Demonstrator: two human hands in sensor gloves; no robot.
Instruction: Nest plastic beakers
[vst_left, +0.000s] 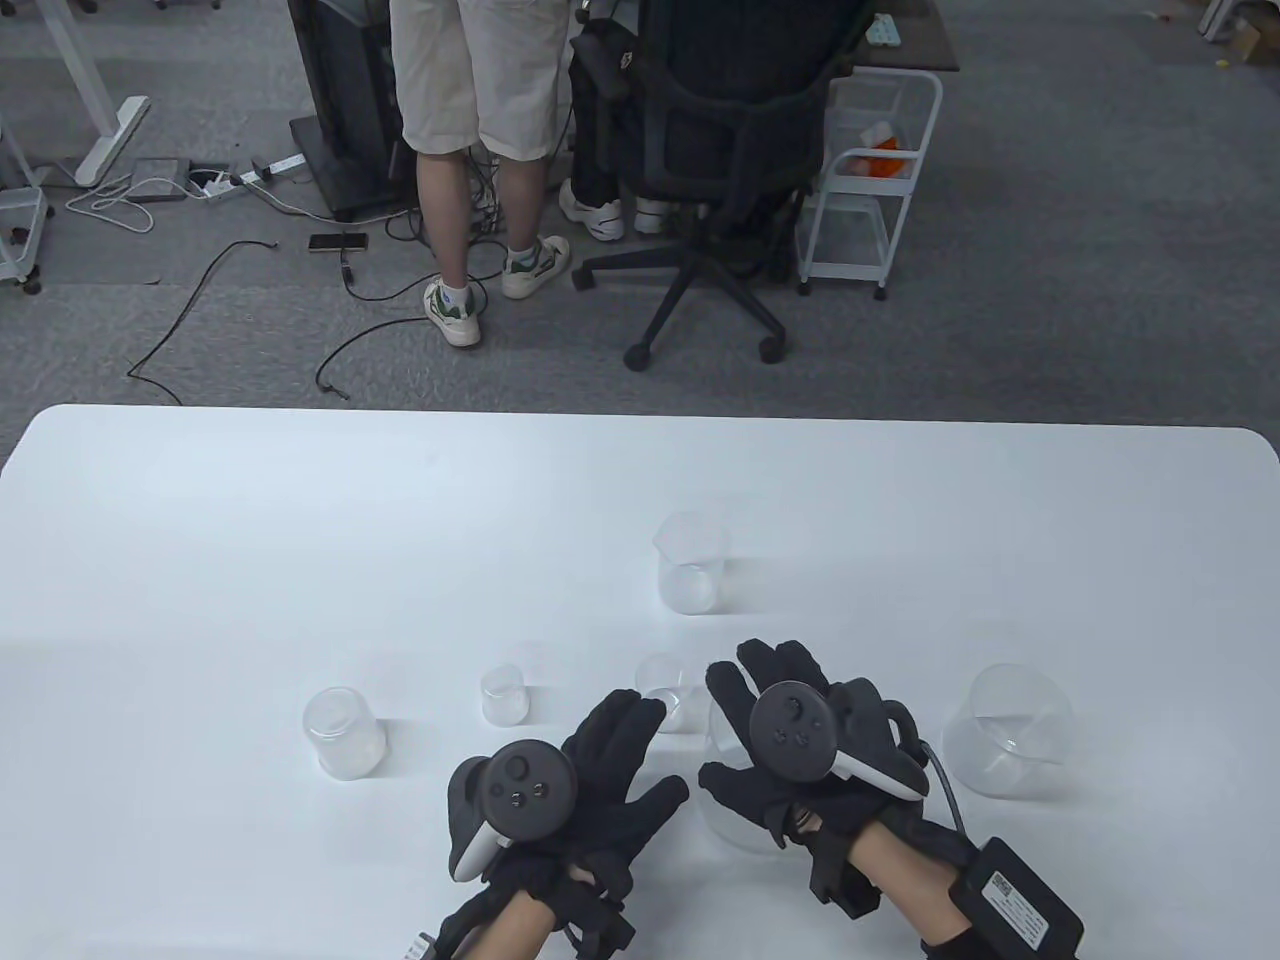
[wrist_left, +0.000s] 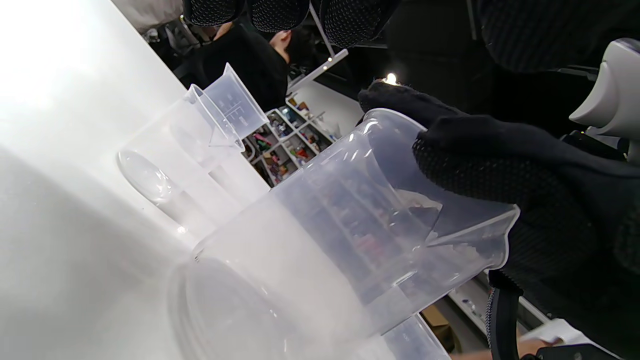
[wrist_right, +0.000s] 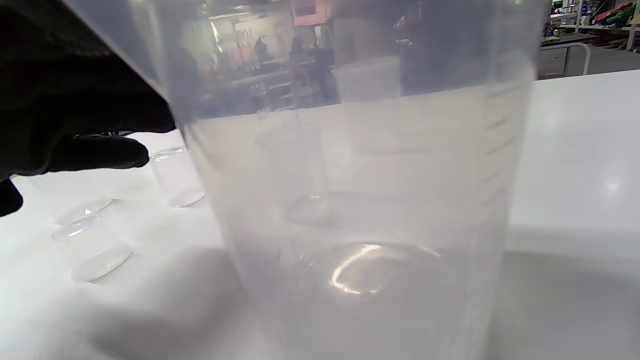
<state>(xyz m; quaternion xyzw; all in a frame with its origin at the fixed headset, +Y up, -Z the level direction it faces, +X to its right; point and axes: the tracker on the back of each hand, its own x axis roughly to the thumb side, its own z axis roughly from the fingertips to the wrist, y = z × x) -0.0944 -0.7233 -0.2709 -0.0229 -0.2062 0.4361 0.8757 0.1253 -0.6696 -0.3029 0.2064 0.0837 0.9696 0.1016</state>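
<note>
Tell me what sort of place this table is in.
Probably an office or lab workspace used for recording. Behind the white table lie grey carpet, a black office chair, a white rolling cart and a power strip with loose cables. A person in shorts stands by a black equipment stand.

Left hand (vst_left: 575, 790) and right hand (vst_left: 800, 745): black knit sensor gloves with dotted-texture fingers (wrist_left: 500, 170), each bearing a round dark-grey tracker with a white-grey handle; bare skin at both wrists; black labelled box on right forearm.
</note>
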